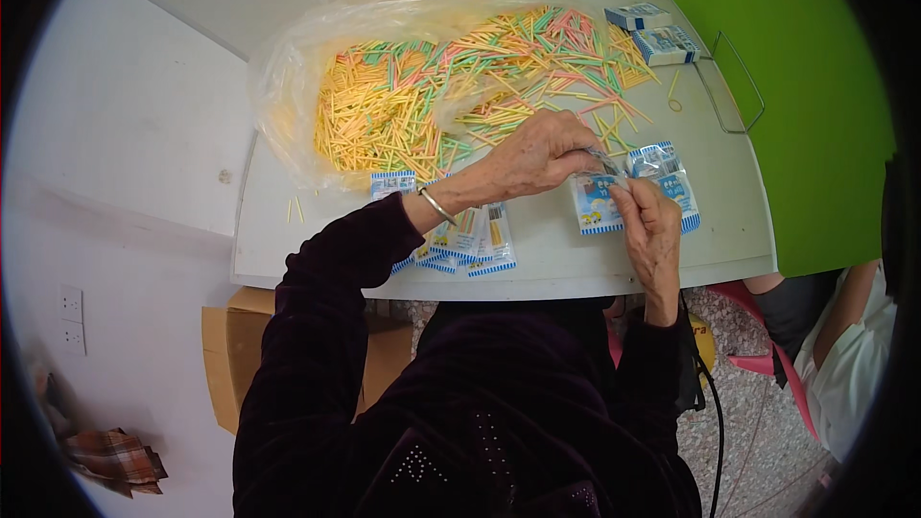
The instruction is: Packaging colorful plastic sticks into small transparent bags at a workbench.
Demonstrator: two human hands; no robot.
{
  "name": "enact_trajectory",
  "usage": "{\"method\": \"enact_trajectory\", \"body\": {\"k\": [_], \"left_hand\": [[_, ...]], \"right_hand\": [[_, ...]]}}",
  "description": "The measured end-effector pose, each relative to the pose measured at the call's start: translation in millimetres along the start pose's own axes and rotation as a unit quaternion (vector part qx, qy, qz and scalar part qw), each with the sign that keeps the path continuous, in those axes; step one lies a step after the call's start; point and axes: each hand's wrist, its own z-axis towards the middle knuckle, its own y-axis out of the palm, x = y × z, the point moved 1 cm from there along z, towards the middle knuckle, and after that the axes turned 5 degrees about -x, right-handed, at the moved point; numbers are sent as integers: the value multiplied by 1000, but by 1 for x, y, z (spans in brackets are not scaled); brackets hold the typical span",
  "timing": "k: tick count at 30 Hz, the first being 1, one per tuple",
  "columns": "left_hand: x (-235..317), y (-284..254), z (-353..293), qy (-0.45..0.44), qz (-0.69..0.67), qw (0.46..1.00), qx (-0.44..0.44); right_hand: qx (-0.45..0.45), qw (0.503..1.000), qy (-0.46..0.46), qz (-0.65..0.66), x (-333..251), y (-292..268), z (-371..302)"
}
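Note:
Both hands meet at a small blue-and-white plastic packet [597, 207] near the table's right front. My left hand [549, 152], a bangle at its wrist, reaches across and pinches the packet's upper edge, fingers closed. With thumb and fingers closed, my right hand [652, 228] grips the same packet's upper right side. More of these packets [656, 159] lie just behind my right hand. Under my left forearm, several packets with coloured sticks inside [491, 242] overlap near the front edge. Whether the held packet contains anything, I cannot tell.
A large clear plastic bag [288, 125] spreads over the table's back, with a heap of thin pastel sticks [384, 105]. Stacked packets [664, 44] and a wire frame [734, 86] are at back right. A cardboard box [240, 345] stands below; another person [849, 355] sits at right.

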Motion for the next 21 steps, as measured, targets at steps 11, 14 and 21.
{"method": "enact_trajectory", "body": {"k": [11, 14, 21], "left_hand": [[-5, 8, 26, 27, 20, 999, -19], [-7, 8, 28, -1, -26, 999, -34], [-43, 0, 69, -21, -1, 1000, -5]], "right_hand": [[22, 997, 57, 50, 15, -15, 0], [20, 995, 67, 68, 17, -18, 0], [136, 956, 138, 222, 39, -32, -1]]}}
